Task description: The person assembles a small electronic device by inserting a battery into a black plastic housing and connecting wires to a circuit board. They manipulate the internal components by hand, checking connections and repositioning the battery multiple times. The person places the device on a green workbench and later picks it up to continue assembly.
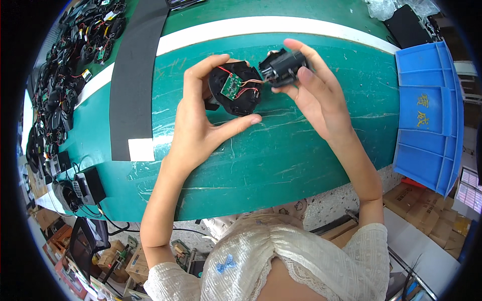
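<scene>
While the round black housing [236, 90] w/ its small green circuit board [230, 86] is pinched by the left hand [198, 120], thumb below and fingers [211, 62] curled over the top edge, the board side is kept facing up, prob. so the wiring stays visible. A black cylindrical part [283, 67], joined by thin red and copper wires [248, 83], is gripped by the right hand [316, 95], fingers closed round it, wrist bent inward. Both parts are held above the green counter [281, 160], near its far middle. A blue bin [427, 115] sits at the right edge; a pile of black wired parts [65, 75] is seen along the left edge.
</scene>
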Demonstrator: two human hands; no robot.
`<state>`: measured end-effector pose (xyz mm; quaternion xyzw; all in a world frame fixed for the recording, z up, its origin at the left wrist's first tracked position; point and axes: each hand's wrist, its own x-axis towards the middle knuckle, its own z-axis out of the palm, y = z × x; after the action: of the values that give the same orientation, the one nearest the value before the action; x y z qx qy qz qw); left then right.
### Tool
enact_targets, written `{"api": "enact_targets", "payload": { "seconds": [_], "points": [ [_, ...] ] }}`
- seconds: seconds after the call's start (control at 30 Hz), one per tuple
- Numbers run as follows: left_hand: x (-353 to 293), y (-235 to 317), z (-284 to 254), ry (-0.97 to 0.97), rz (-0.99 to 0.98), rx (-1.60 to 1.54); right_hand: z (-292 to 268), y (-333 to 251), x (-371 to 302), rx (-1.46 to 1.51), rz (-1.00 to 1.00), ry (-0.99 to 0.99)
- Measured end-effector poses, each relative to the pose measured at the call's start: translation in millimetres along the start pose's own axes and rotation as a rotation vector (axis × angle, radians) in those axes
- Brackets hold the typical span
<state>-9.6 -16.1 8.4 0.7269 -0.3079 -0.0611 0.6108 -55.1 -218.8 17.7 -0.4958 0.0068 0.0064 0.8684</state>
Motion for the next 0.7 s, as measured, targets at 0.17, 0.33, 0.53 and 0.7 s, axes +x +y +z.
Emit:
{"api": "enact_targets", "payload": {
  "seconds": [0.17,0.33,0.53,0.7],
  "points": [
    [0,-1,4,0.005,0.048,0.104,-2,3,-5,-0.325,-0.077,0.042],
    [-3,-2,1,0.004,0.043,0.327,-6,2,-6,-0.65,-0.174,0.069],
    [-2,3,-4,-0.083,0.204,0.63,-13,3,-7,-0.919,-0.196,0.053],
    [2,-14,4,-0.036,0.228,0.587,1,-13,-10,-0.944,-0.7,0.195]
  ]
}}
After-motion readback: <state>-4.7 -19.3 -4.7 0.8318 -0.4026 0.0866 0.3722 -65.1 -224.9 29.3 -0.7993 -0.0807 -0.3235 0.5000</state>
